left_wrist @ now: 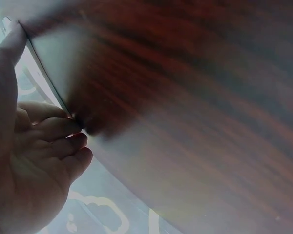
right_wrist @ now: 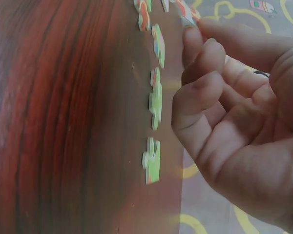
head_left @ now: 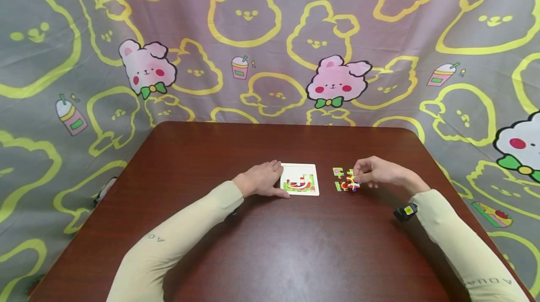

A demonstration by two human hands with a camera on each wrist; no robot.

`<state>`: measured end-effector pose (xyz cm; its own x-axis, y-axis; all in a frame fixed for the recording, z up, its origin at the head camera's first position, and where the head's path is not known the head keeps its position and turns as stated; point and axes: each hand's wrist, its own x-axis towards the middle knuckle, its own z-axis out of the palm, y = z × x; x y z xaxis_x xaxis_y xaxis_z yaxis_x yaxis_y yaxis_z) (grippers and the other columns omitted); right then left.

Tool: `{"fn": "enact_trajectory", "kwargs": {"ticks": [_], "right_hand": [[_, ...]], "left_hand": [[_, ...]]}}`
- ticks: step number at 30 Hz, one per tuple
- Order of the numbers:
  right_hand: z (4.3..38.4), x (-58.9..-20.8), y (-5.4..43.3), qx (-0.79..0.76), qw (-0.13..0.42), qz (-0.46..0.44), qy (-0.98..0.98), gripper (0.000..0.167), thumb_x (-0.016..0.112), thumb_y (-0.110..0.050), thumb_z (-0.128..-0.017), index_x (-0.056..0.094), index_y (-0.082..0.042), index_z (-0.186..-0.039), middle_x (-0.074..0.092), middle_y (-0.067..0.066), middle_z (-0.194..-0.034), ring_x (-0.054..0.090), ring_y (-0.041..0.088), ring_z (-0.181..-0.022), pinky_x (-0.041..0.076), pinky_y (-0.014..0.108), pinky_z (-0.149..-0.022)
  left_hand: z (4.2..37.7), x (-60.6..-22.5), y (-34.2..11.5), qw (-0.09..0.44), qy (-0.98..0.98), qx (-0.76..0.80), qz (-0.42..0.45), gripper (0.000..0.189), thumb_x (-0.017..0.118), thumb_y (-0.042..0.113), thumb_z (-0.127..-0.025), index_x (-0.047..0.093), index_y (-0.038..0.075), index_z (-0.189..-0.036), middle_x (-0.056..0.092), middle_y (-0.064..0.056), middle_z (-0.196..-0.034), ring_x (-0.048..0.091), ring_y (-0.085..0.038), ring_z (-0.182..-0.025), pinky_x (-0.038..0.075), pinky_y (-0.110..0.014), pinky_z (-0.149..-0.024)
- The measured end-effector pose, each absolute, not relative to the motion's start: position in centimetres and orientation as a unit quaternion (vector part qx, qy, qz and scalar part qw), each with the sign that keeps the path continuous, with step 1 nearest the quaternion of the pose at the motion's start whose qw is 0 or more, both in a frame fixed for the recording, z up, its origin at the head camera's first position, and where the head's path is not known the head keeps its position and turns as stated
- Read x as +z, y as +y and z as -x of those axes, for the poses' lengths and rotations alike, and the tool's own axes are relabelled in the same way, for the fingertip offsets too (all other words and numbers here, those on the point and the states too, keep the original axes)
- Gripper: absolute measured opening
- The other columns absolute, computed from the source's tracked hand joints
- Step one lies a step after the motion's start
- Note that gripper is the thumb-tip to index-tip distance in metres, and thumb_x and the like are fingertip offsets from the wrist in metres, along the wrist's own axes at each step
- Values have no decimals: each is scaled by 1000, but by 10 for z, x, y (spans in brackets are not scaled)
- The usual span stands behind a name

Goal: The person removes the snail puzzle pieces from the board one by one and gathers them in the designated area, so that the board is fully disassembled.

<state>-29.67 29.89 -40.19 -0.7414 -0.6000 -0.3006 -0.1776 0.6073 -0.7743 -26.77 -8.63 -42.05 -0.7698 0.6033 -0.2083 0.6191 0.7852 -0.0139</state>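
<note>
The puzzle board (head_left: pixel 297 169) is a flat white frame lying on the table, partly filled with colourful joined pieces along its near side. My left hand (head_left: pixel 263 181) rests against the board's left edge, its fingers at the far corner and thumb stretched along the near corner. To the right of the board, my right hand (head_left: pixel 378 171) hovers over a small cluster of loose jigsaw pieces (head_left: pixel 338 171). Between its thumb and index finger it pinches a red-and-white jigsaw piece (right_wrist: pixel 186 13). The other fingers are curled inward, close above the green-edged pieces (right_wrist: pixel 154 163).
Everything lies on a dark reddish-brown wooden table (head_left: pixel 287 236) with rounded far corners. Behind it and at both sides hangs a grey curtain (head_left: pixel 270 6) printed with yellow outlines and pink rabbits. A small black device (head_left: pixel 406 212) sits at the right wrist.
</note>
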Motion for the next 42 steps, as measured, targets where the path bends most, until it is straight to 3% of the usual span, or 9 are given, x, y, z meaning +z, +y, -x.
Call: {"fn": "enact_trajectory", "kwargs": {"ticks": [15, 23, 33, 38, 42], "right_hand": [[292, -403, 311, -331, 279, 192, 881, 9, 68, -8, -88, 66, 0, -91, 59, 6, -71, 51, 10, -49, 43, 25, -42], [293, -409, 307, -303, 270, 184, 895, 5, 66, -7, -89, 65, -2, -89, 60, 5, -69, 53, 13, -49, 47, 27, -42], [296, -404, 300, -272, 264, 170, 909, 21, 70, -11, -88, 53, -5, -78, 51, 0, -60, 46, 10, -46, 43, 23, -43], [295, -406, 301, -293, 270, 159, 903, 19, 66, -9, -91, 53, -3, -80, 51, 1, -63, 45, 11, -47, 42, 24, -44], [294, -406, 300, -316, 240, 161, 904, 14, 63, -9, -94, 56, -2, -84, 57, 4, -71, 47, 12, -49, 44, 25, -45]], "left_hand": [[267, -423, -86, 86, 940, -49, -328, 103, 48, 79, -83, 37, 2, -150, 35, -19, -157, 32, -29, -148, 31, -38, -120], [267, -424, -86, 86, 940, -51, -325, 103, 47, 80, -83, 36, 2, -150, 34, -19, -157, 31, -29, -148, 30, -37, -120], [268, -425, -88, 85, 941, -49, -324, 104, 47, 81, -83, 36, 2, -150, 34, -19, -157, 31, -29, -148, 30, -37, -120], [267, -424, -88, 87, 941, -48, -324, 103, 47, 80, -83, 36, 2, -150, 34, -19, -157, 32, -29, -148, 30, -38, -120], [267, -424, -88, 86, 940, -50, -325, 103, 47, 80, -83, 36, 2, -150, 34, -19, -157, 31, -29, -148, 31, -38, -120]]}}
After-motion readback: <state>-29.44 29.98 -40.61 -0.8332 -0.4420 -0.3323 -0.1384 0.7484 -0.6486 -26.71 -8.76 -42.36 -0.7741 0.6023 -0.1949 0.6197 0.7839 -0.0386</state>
